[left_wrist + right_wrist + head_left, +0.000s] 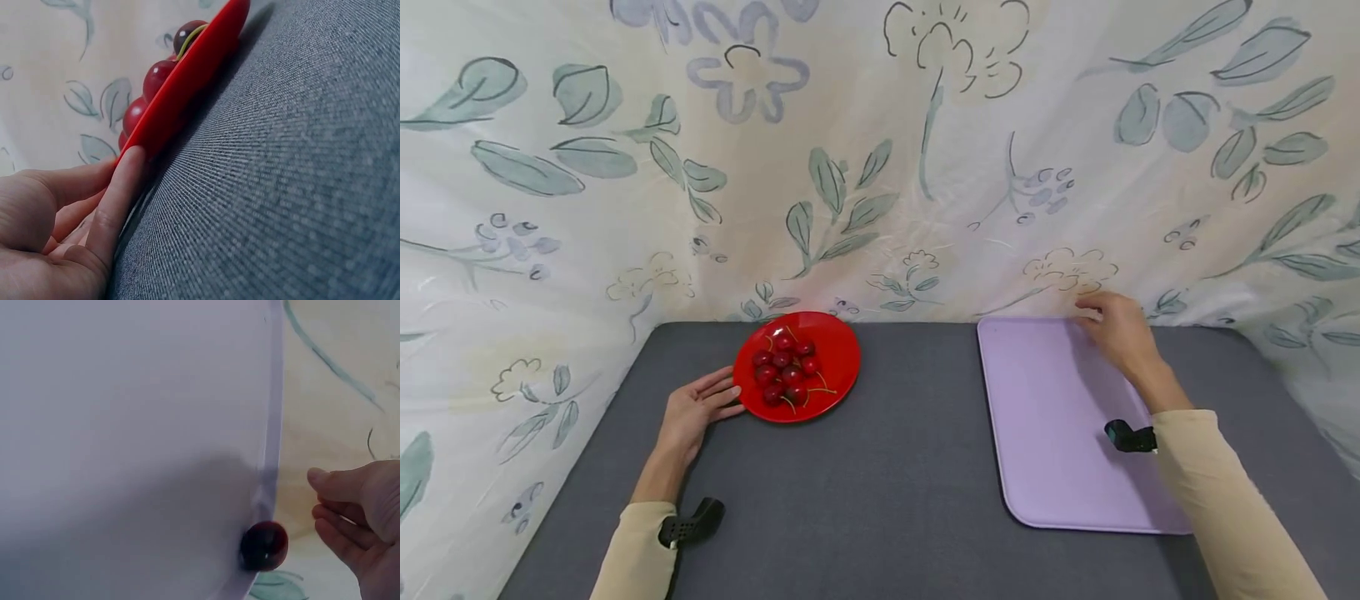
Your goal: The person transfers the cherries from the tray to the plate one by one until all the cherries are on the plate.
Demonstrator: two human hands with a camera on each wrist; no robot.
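Observation:
On the left, several dark red cherries (781, 360) with thin stems lie heaped on a red plate (840, 358). The fingers of my left hand (690, 414) reach out nearly straight and touch the plate's near-left rim; in the left wrist view the fingertips (133, 156) meet that rim. A lilac tray (1060, 433) lies on the right. My right hand (1122, 337) is over its far edge, fingers loosely bent and nothing between them. In the right wrist view one dark cherry (264, 545) sits at the tray's rim, beside that hand; in the head view the hand hides it.
A dark grey cloth (910, 467) covers the table between plate and tray. Behind it hangs a pale curtain (865, 125) printed with leaves and flowers, close to the table's far edge. Black wrist cameras sit on both sleeves.

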